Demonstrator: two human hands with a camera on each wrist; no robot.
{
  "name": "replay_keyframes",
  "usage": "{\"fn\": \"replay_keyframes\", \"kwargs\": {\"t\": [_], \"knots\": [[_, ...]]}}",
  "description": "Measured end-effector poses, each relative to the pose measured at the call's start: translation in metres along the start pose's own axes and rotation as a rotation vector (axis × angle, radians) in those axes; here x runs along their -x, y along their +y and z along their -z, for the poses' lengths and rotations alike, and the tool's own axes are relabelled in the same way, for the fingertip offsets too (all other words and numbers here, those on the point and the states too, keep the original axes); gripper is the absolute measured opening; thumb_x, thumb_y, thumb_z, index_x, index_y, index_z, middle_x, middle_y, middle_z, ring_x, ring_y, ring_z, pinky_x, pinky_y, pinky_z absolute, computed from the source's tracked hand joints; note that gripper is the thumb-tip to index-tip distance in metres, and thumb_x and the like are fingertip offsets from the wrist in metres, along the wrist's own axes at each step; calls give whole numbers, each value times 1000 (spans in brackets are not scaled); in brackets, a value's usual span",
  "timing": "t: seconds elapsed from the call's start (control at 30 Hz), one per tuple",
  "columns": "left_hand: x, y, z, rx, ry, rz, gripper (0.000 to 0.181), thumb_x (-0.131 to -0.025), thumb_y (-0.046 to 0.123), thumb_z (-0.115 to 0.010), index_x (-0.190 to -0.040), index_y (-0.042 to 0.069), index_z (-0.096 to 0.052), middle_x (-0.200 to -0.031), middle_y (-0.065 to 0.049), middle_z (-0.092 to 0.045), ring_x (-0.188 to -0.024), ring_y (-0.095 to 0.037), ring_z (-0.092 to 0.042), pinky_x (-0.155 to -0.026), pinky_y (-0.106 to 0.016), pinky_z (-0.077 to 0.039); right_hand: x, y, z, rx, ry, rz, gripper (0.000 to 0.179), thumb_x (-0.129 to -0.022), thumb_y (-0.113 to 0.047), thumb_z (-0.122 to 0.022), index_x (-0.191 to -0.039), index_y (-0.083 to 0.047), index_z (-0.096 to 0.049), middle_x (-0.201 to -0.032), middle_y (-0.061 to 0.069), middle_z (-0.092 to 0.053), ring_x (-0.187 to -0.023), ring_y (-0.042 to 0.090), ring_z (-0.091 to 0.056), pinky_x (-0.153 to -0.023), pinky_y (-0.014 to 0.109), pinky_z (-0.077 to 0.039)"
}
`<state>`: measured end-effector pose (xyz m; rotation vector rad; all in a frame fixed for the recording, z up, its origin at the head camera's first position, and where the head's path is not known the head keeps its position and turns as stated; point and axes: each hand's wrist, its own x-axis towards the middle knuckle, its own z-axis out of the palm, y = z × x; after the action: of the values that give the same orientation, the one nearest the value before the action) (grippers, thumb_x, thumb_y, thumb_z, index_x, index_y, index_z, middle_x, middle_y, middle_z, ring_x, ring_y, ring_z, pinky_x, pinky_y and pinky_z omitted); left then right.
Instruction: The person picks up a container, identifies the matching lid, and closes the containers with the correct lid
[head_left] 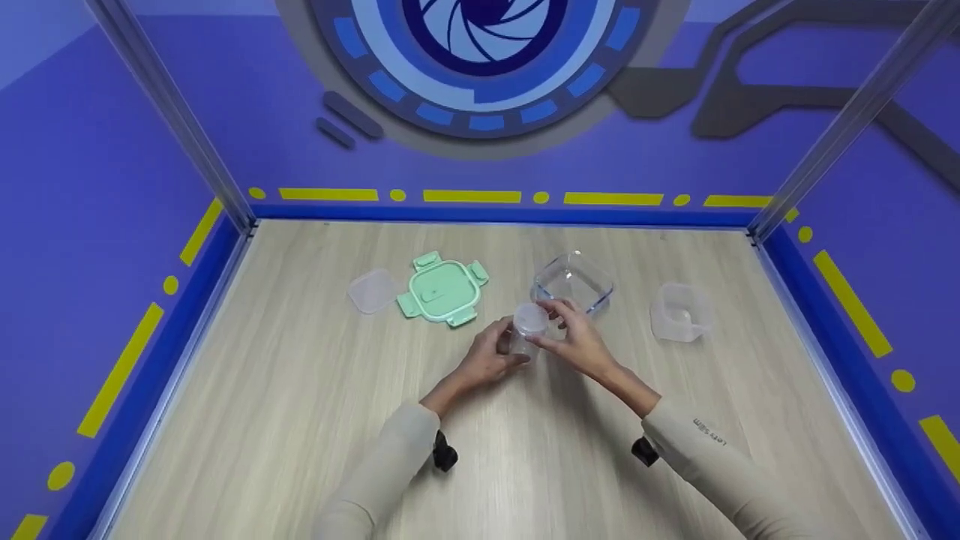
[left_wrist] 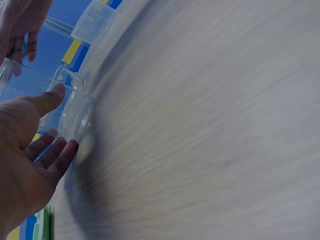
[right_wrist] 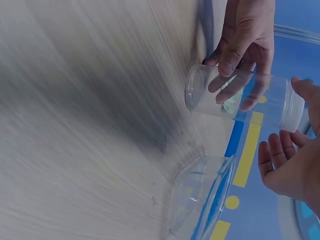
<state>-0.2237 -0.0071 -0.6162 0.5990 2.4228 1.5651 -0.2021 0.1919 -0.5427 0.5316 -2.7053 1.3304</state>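
Observation:
A clear cylindrical plastic jar (head_left: 523, 346) with a whitish round lid (head_left: 531, 318) is held just above the table in the head view. My left hand (head_left: 484, 360) grips the jar's body from the left, thumb and fingers on opposite sides. At the top, my right hand (head_left: 579, 342) pinches the lid's rim between thumb and fingers. In the right wrist view, the jar (right_wrist: 272, 95) looks see-through, with the left fingers visible through its wall and the lid (right_wrist: 293, 107) on its end. Nothing can be made out inside it.
Behind the hands stands a square glass container (head_left: 570, 279). A green lid with side clips (head_left: 444, 291) and a thin translucent square lid (head_left: 372, 291) lie to the left. At right stands a translucent plastic box (head_left: 681, 313). Blue panels (head_left: 195, 337) border the wooden table (head_left: 285, 420).

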Motion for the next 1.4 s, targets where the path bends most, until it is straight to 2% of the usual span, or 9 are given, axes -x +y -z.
{"fn": "replay_keyframes", "kwargs": {"t": [0.23,0.47,0.57,0.7,0.8,0.9,1.1,1.4], "knots": [[0,1,1,15,-6,-2,63,-89,11,-79,-145,6,-50,-136,-15,-59,-128,-31,-58,-110,-49,-48,0,1,-1,5,20,3,61,-83,-16,-85,-135,3,-59,-118,17,-63,-108,30,-60,-90,53,-54],[1,0,0,18,-20,0,65,-90,10,-78,-147,7,-48,-138,-14,-58,-128,-29,-58,-109,-46,-50,-2,3,5,3,-24,16,67,-85,-20,-85,-140,2,-55,-125,18,-61,-114,33,-60,-93,54,-53],[1,0,0,35,-21,-11,65,-89,8,-78,-147,6,-48,-137,-16,-59,-126,-31,-60,-106,-47,-52,-7,2,10,-14,-62,43,67,-85,-21,-85,-141,1,-55,-133,20,-60,-121,37,-58,-97,57,-52],[1,-1,1,34,-19,-4,65,-89,8,-78,-147,6,-48,-138,-16,-58,-127,-32,-59,-107,-48,-51,-13,1,18,-1,-159,76,68,-87,-25,-82,-145,-3,-54,-144,17,-56,-131,35,-54,-104,57,-49],[1,-1,1,21,-9,-10,65,-88,8,-79,-145,4,-49,-136,-17,-60,-126,-32,-59,-107,-48,-50,-15,0,21,15,-219,88,66,-89,-26,-80,-146,-5,-53,-147,16,-54,-135,35,-52,-108,57,-48],[1,0,0,9,-3,-17,65,-88,8,-80,-145,3,-50,-134,-18,-60,-125,-32,-59,-107,-48,-50,-16,1,21,10,-242,95,63,-90,-20,-79,-145,-3,-54,-147,18,-54,-135,36,-52,-109,57,-47],[0,-1,-1,12,-10,-26,64,-89,9,-79,-145,4,-50,-136,-19,-59,-127,-32,-59,-107,-49,-50,-13,3,19,-11,-223,73,61,-90,-13,-78,-144,-1,-54,-146,20,-54,-133,37,-52,-106,57,-48],[-1,-3,-2,-12,1,-19,65,-88,10,-80,-146,5,-50,-137,-17,-59,-129,-32,-57,-111,-49,-48,-12,3,13,21,-131,95,60,-87,-17,-82,-139,2,-58,-136,18,-60,-120,33,-59,-97,51,-52]]}}
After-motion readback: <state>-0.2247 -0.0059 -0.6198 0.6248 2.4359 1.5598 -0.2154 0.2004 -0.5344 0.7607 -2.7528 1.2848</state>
